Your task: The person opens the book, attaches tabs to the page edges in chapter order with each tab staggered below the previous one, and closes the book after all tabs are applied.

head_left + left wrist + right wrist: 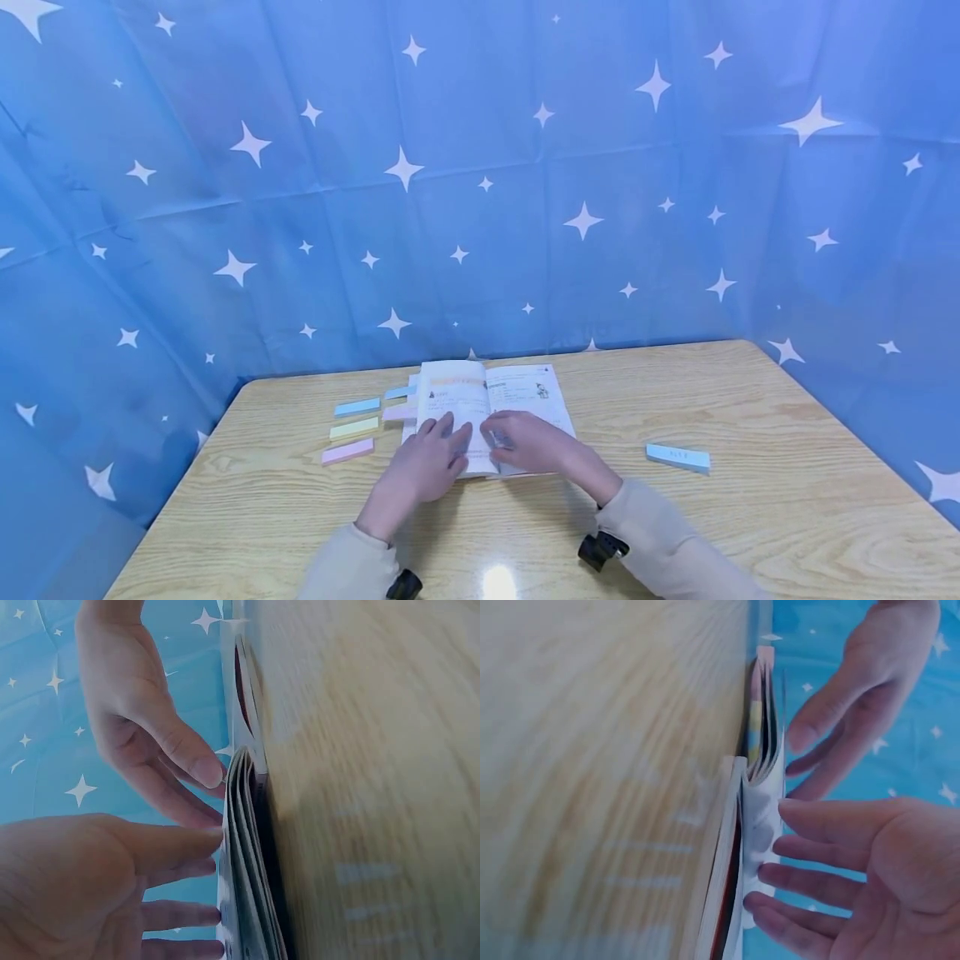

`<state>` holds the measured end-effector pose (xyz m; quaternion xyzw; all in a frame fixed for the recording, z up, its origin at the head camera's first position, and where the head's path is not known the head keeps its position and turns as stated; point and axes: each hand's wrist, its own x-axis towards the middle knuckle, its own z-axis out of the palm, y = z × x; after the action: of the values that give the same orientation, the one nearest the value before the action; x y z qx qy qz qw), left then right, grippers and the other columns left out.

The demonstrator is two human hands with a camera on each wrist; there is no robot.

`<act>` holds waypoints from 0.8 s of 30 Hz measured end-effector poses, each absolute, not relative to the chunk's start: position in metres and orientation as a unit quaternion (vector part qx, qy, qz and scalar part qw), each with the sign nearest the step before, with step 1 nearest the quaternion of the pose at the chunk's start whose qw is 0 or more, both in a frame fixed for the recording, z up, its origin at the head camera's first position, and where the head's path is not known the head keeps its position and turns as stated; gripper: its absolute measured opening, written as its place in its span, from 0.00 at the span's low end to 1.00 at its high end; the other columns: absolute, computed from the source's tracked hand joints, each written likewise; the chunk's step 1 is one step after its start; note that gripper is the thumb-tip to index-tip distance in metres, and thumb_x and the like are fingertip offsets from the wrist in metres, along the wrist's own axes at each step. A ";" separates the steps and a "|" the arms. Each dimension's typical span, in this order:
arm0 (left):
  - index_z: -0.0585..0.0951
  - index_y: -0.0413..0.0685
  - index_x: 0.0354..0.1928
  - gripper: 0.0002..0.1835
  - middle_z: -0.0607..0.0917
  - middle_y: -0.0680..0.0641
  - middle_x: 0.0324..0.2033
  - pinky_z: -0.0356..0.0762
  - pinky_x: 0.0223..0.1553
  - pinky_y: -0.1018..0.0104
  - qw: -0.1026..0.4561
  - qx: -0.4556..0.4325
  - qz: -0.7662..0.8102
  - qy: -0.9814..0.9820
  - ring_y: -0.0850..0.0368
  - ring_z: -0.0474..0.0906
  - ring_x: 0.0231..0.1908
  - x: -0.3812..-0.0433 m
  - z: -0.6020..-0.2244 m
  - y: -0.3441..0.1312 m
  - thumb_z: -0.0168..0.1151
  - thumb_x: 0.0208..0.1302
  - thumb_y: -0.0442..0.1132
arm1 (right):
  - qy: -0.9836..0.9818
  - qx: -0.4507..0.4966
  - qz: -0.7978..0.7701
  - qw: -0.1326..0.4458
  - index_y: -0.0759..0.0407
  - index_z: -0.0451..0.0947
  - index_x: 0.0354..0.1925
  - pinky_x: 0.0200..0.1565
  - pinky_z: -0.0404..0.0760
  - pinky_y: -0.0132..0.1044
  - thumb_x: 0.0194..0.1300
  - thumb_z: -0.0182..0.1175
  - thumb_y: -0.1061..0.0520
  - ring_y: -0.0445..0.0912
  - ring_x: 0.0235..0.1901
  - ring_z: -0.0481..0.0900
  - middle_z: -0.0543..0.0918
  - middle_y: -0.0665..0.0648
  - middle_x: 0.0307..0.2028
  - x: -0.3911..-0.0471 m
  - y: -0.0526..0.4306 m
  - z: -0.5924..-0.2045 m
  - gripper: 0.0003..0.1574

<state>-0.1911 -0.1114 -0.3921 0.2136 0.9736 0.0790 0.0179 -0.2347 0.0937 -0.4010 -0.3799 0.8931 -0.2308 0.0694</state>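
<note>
An open book [528, 400] lies on the table with printed pages facing up. My left hand [429, 460] rests on the left page, its fingers spread and nearly straight. Near the book's centre fold, my right hand [534, 442] touches the paper with slightly bent, separated fingers. The right wrist view shows that hand's fingertips [769, 874] against the page, with no grip on it visible. Several raised leaves [244, 847] show edge-on in the left wrist view. Blue [400, 392] and pink sticky tabs [399, 412] stick out past the book's left edge.
Left of the book lie blue [357, 407], yellow [354, 428] and pink sticky-note pads [348, 451] in a column. A light blue pad [677, 457] with faint writing sits to the right. Behind the wooden table [750, 533] hangs a blue star-patterned curtain [502, 225].
</note>
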 end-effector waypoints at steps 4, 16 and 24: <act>0.69 0.48 0.74 0.27 0.65 0.34 0.72 0.70 0.63 0.41 0.053 0.208 0.092 0.972 0.35 0.63 0.69 -0.193 -0.395 -0.112 0.53 0.78 0.47 | 0.901 -0.376 -0.205 0.067 0.67 0.77 0.61 0.55 0.80 0.50 0.72 0.61 0.62 0.57 0.56 0.79 0.79 0.65 0.60 -0.233 0.090 -0.400 0.22; 0.64 0.56 0.77 0.29 0.58 0.36 0.76 0.65 0.64 0.36 0.132 0.177 0.091 0.971 0.33 0.57 0.72 -0.197 -0.401 -0.116 0.49 0.79 0.53 | 0.901 -0.394 -0.170 0.065 0.68 0.80 0.57 0.57 0.78 0.49 0.72 0.58 0.64 0.57 0.56 0.78 0.78 0.65 0.57 -0.249 0.081 -0.395 0.18; 0.64 0.55 0.77 0.30 0.58 0.36 0.76 0.65 0.65 0.37 0.133 0.176 0.091 0.971 0.34 0.57 0.72 -0.196 -0.402 -0.117 0.50 0.78 0.52 | 0.929 -0.319 -0.145 0.117 0.70 0.64 0.72 0.71 0.62 0.49 0.75 0.58 0.56 0.59 0.73 0.60 0.62 0.69 0.73 -0.282 0.069 -0.393 0.34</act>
<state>-0.1959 -0.1170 -0.4024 0.1761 0.9711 0.0913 0.1331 -0.2824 0.0694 -0.3930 -0.3194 0.9291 -0.1453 0.1171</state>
